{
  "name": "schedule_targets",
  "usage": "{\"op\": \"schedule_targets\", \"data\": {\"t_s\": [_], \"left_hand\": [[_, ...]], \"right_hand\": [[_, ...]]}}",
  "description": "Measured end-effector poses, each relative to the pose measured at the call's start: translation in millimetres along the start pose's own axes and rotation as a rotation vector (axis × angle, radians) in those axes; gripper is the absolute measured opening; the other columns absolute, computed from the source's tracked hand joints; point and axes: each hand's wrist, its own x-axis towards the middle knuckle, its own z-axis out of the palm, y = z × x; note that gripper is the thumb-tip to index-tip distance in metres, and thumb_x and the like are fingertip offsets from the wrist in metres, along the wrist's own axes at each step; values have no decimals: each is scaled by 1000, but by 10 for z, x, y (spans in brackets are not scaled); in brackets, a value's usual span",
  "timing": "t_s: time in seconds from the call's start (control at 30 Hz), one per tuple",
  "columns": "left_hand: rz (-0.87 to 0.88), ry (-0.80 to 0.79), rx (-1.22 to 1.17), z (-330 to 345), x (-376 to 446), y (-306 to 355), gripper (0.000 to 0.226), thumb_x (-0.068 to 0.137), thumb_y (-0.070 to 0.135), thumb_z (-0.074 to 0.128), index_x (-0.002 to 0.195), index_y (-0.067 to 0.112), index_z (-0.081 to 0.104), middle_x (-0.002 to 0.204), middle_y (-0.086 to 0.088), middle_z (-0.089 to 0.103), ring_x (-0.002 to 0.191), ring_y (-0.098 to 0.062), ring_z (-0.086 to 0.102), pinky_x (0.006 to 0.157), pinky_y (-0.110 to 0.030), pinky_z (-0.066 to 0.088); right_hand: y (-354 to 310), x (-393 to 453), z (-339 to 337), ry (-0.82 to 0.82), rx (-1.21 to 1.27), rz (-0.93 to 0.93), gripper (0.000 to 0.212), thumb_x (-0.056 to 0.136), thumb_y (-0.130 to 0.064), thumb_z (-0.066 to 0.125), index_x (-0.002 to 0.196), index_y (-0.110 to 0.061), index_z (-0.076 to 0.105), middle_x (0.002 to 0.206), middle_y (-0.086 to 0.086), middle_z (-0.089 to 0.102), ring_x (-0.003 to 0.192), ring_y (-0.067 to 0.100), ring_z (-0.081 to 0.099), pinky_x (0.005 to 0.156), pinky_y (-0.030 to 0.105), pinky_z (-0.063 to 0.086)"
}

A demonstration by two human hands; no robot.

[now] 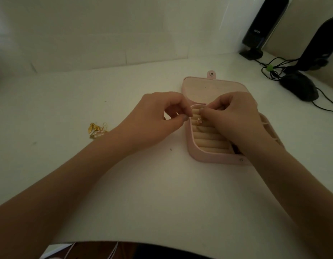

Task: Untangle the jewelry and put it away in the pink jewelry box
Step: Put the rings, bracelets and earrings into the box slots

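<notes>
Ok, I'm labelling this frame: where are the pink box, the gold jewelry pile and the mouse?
pink box (214, 157), head view, front wall
gold jewelry pile (97, 130), head view, middle of tangle
mouse (300, 86), head view, top shell

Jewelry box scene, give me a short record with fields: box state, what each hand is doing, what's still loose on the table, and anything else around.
box: pink jewelry box, lid open, beige ring rolls showing
left hand: left hand, fingers curled, fingertips at the box's left edge; what it pinches is too small to tell
right hand: right hand, over the ring rolls, pinching a small piece of jewelry
loose: gold tangle of jewelry on the white table, left of the left forearm
around: black mouse, black speaker, cables at far right
</notes>
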Motion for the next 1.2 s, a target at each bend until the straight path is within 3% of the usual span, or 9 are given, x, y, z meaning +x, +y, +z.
{"op": "schedule_targets", "data": {"t_s": [0.17,0.3,0.43,0.53,0.7,0.87,1.2], "left_hand": [[3,-4,25,-2,10,-12,13,80,7,65,83,19,68,74,18,64,75,-7,62,61,-13,47],[-22,2,19,-55,21,-15,12,81,8,65,84,19,68,77,15,67,76,-8,63,65,-18,49],[-75,66,-14,-163,60,-53,9,81,11,67,83,19,69,78,10,70,74,-10,66,71,-23,52],[-112,99,-54,-221,83,-93,11,80,9,66,82,19,69,78,6,70,72,-12,66,69,-23,51],[-139,65,-33,-198,62,-121,10,81,8,65,83,17,69,78,5,70,69,-11,67,70,-26,53],[-135,51,-19,-180,56,-123,10,82,8,65,83,17,69,75,8,69,67,-8,67,69,-24,52],[-145,27,-8,-175,45,-103,10,82,10,65,83,19,69,75,8,69,69,-8,67,73,-31,54]], "right_hand": [[21,20,5,-27,-26,-29,16,76,-26,69,61,-24,64,63,-9,64,66,7,61,66,34,53],[-1,45,-84,-164,-53,-33,15,81,-30,71,71,-23,62,71,-10,62,66,2,55,55,18,37],[-1,102,-181,-221,-38,3,18,76,-30,76,85,-21,63,82,-1,65,73,9,60,57,20,41],[-17,103,-211,-241,-5,21,16,78,-30,74,89,-21,66,82,-1,67,68,6,60,55,17,43],[-33,92,-251,-205,-67,-16,15,83,-36,68,87,-22,70,82,-2,68,72,9,59,61,21,45],[-58,89,-244,-230,-175,-55,16,84,-38,66,72,-26,66,76,-9,63,68,2,54,55,21,37],[-161,179,-188,-318,-279,-84,15,81,-32,70,71,-20,69,69,-6,63,62,3,53,51,18,34]]}}
